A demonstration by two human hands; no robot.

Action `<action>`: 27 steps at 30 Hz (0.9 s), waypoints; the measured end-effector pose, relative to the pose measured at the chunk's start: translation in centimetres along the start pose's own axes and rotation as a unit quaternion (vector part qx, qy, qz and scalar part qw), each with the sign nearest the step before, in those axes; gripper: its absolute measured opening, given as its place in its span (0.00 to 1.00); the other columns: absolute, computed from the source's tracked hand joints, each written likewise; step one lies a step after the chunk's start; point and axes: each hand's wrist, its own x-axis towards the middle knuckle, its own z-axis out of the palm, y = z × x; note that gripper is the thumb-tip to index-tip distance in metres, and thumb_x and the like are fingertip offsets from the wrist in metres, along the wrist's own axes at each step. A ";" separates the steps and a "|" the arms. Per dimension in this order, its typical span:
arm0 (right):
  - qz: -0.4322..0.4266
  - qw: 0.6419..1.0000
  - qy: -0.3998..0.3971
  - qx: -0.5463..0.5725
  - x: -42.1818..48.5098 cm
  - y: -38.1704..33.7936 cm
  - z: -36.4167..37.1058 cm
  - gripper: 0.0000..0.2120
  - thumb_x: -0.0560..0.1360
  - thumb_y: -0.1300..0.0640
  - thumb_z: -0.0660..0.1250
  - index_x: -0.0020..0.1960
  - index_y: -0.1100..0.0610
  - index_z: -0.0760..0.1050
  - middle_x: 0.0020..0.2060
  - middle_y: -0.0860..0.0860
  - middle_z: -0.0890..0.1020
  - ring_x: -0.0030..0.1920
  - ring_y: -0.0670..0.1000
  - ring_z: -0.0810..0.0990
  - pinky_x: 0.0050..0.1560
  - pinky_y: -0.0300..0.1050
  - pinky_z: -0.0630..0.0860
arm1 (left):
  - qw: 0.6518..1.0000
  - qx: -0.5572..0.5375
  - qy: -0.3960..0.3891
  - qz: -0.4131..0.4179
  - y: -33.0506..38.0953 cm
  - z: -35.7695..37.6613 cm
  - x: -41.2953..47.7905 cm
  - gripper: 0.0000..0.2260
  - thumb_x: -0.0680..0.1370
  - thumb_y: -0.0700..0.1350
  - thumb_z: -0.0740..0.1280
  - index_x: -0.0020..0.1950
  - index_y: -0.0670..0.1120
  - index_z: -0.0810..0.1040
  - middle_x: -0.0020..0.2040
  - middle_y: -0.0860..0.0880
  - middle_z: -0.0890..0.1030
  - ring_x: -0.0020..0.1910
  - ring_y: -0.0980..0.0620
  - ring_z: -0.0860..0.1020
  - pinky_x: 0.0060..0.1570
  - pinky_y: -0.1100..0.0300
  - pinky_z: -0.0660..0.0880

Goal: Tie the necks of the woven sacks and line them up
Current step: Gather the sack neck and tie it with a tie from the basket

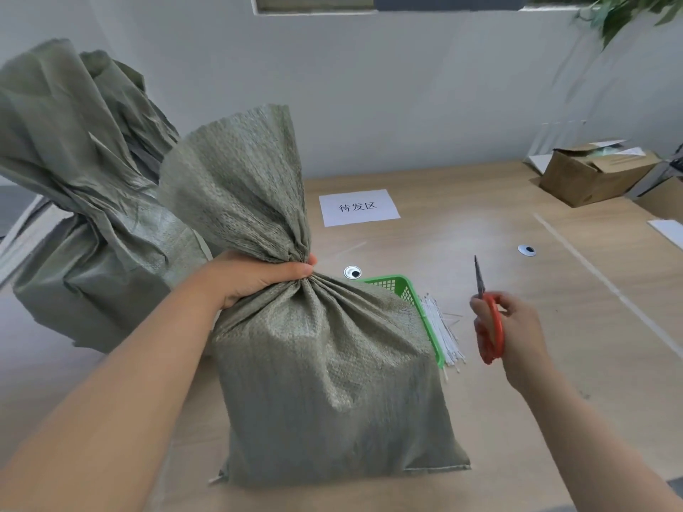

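A filled grey-green woven sack (325, 382) stands upright on the wooden table in front of me. My left hand (255, 277) grips its gathered neck, and the loose top fans out above the fist. My right hand (517, 327) holds red-handled scissors (489, 319) to the right of the sack, blades closed and pointing up and away. A second woven sack (85, 230) stands at the back left with its top bunched; whether it is tied I cannot tell. White ties (441, 327) lie in a bundle beside a green basket (414, 301), which the sack partly hides.
A white paper sign (358, 207) with printed characters lies on the table beyond the sack. Two round cable grommets (352, 272) (526, 250) sit in the tabletop. A cardboard box (591, 175) stands at the back right near the wall.
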 end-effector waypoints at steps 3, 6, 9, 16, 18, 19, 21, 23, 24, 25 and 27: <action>-0.041 0.992 -0.108 0.045 -3.4 -6.8 1.4 0.06 0.78 0.61 0.67 0.46 0.64 0.74 0.27 0.58 0.70 0.19 0.52 0.66 0.22 0.38 0.64 | 1.000 -0.011 0.009 0.003 0.0 0.0 -0.1 0.21 0.64 0.60 0.78 0.54 0.56 0.86 0.56 0.58 0.85 0.60 0.58 0.80 0.70 0.53 0.70; -0.026 0.970 -0.239 0.019 -6.9 -10.6 3.9 0.10 0.78 0.57 0.68 0.43 0.63 0.74 0.26 0.57 0.71 0.20 0.52 0.66 0.21 0.38 0.66 | 1.000 -0.009 0.024 -0.002 0.0 0.1 0.1 0.16 0.69 0.53 0.77 0.56 0.56 0.85 0.57 0.60 0.84 0.58 0.62 0.79 0.70 0.57 0.68; 0.030 0.944 -0.329 -0.012 -9.0 -12.0 6.7 0.15 0.78 0.51 0.68 0.47 0.64 0.75 0.27 0.55 0.72 0.20 0.52 0.66 0.20 0.37 0.65 | 0.997 0.010 0.072 -0.013 0.0 0.0 0.2 0.29 0.64 0.59 0.80 0.64 0.54 0.81 0.61 0.59 0.80 0.60 0.59 0.78 0.67 0.59 0.69; 0.088 0.932 -0.350 -0.040 -9.5 -12.1 9.7 0.18 0.77 0.45 0.68 0.49 0.61 0.75 0.28 0.54 0.74 0.22 0.51 0.69 0.23 0.39 0.68 | 0.993 0.006 0.121 -0.005 0.1 0.2 -0.6 0.31 0.67 0.55 0.79 0.67 0.49 0.77 0.61 0.56 0.78 0.60 0.54 0.76 0.63 0.60 0.69; 0.094 0.931 -0.349 -0.046 -9.3 -12.4 10.5 0.18 0.77 0.44 0.68 0.49 0.60 0.75 0.28 0.55 0.74 0.22 0.52 0.70 0.23 0.39 0.69 | 0.992 0.016 0.123 0.000 0.3 0.4 -0.8 0.29 0.68 0.55 0.79 0.67 0.49 0.77 0.60 0.55 0.78 0.58 0.55 0.75 0.60 0.63 0.68; 0.096 0.932 -0.347 -0.047 -9.2 -12.5 10.9 0.18 0.76 0.44 0.68 0.49 0.60 0.75 0.28 0.55 0.74 0.22 0.52 0.70 0.23 0.39 0.69 | 0.992 0.020 0.122 0.002 0.4 0.4 -0.9 0.28 0.68 0.55 0.78 0.66 0.49 0.77 0.60 0.55 0.78 0.58 0.56 0.75 0.59 0.63 0.68; 0.094 0.932 -0.346 -0.053 -9.2 -12.6 11.5 0.19 0.77 0.44 0.68 0.49 0.60 0.75 0.27 0.54 0.74 0.22 0.51 0.70 0.23 0.39 0.69 | 0.993 0.022 0.117 0.002 0.5 0.5 -1.0 0.27 0.68 0.55 0.78 0.65 0.50 0.78 0.57 0.57 0.79 0.58 0.56 0.76 0.59 0.63 0.69; 0.087 0.931 -0.347 -0.067 -9.2 -12.5 11.8 0.19 0.77 0.43 0.67 0.50 0.61 0.74 0.26 0.54 0.74 0.22 0.51 0.70 0.23 0.39 0.69 | 0.993 0.020 0.116 -0.001 0.3 0.4 -1.0 0.26 0.68 0.55 0.79 0.63 0.49 0.79 0.55 0.57 0.79 0.58 0.55 0.77 0.59 0.63 0.70; 0.084 0.931 -0.348 -0.071 -9.2 -12.5 11.9 0.19 0.78 0.43 0.67 0.50 0.61 0.74 0.26 0.53 0.74 0.22 0.51 0.70 0.23 0.39 0.69 | 0.993 0.016 0.116 -0.004 0.2 0.4 -1.0 0.26 0.68 0.55 0.79 0.63 0.49 0.80 0.55 0.57 0.80 0.57 0.55 0.77 0.60 0.63 0.70; 0.081 0.930 -0.350 -0.074 -9.3 -12.5 11.9 0.19 0.78 0.43 0.67 0.50 0.61 0.74 0.26 0.53 0.74 0.22 0.51 0.70 0.23 0.39 0.69 | 0.993 0.017 0.117 -0.007 0.1 0.3 -1.0 0.26 0.68 0.55 0.79 0.63 0.49 0.80 0.55 0.56 0.80 0.57 0.55 0.78 0.60 0.62 0.70; 0.072 0.929 -0.353 -0.083 -9.4 -12.5 12.0 0.20 0.78 0.43 0.66 0.51 0.61 0.74 0.27 0.54 0.73 0.22 0.51 0.70 0.23 0.39 0.70 | 0.993 0.022 0.116 -0.015 -0.1 0.2 -0.9 0.28 0.67 0.56 0.79 0.64 0.50 0.79 0.57 0.56 0.80 0.58 0.55 0.78 0.61 0.61 0.71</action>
